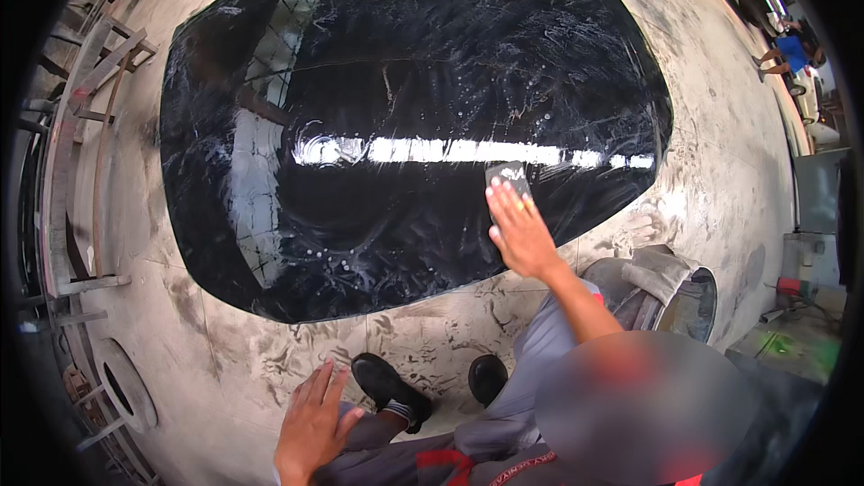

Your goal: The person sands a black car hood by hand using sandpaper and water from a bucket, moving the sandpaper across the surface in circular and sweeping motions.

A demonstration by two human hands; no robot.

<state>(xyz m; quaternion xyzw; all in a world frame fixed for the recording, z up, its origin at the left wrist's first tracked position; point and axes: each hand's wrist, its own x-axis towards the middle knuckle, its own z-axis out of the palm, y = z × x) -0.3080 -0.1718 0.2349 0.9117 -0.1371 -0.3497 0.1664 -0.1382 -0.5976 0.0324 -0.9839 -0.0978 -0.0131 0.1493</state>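
A glossy black car hood (387, 202) lies before me, its surface wet and streaked with whitish residue and drops. My right hand (521, 230) lies with fingers stretched out on a grey sheet of sandpaper (509, 171), pressing it against the hood near the right side. Part of the sheet shows beyond the fingertips; the rest is hidden under the hand. My left hand (313, 423) is open with its fingers apart and holds nothing. It is over by my left leg, away from the hood.
Right of my leg stands a bucket (697, 306) with a grey cloth (661, 272) over its rim. Stained concrete floor (270, 351) surrounds the hood. At left are a tire (126, 384) and a wooden frame (67, 153). Another person (792, 54) is far off at upper right, near cars.
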